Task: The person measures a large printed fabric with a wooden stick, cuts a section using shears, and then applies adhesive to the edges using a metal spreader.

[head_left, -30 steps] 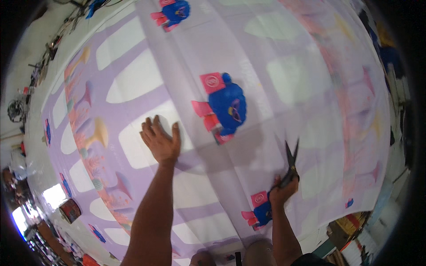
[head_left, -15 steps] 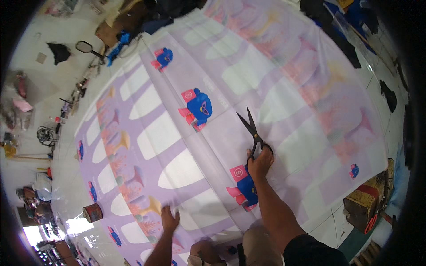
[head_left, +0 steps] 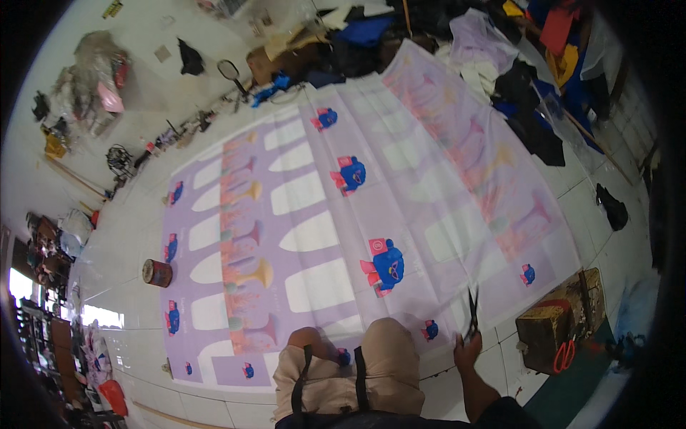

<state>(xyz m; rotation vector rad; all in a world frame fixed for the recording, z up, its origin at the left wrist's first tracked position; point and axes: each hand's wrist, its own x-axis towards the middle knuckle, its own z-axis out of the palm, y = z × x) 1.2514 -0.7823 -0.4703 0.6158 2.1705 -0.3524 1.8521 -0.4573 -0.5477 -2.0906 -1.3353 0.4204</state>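
Note:
My right hand point(head_left: 467, 352) is closed around the handles of black scissors point(head_left: 473, 314). Their blades point away from me, over the near right edge of a large printed fabric sheet point(head_left: 364, 293). The sheet lies spread on the tiled floor, lilac with white arch shapes, coral-coloured strips and blue furry cartoon figures. Its right part is folded over, so the print looks paler there. My knees point(head_left: 393, 357) are at the near edge of the sheet. My left hand is out of view.
A rusty tin can point(head_left: 157, 273) stands by the sheet's left edge. On the right sits a worn box point(head_left: 557, 322) with orange-handled scissors point(head_left: 564, 356) at its side. Piled cloth point(head_left: 486, 43) lines the far side, and a small fan point(head_left: 120, 160) stands at far left.
My right hand has drawn the scissors back toward me and right, from above the sheet's middle to its near edge. My left hand has left the view. My view has tilted up and widened.

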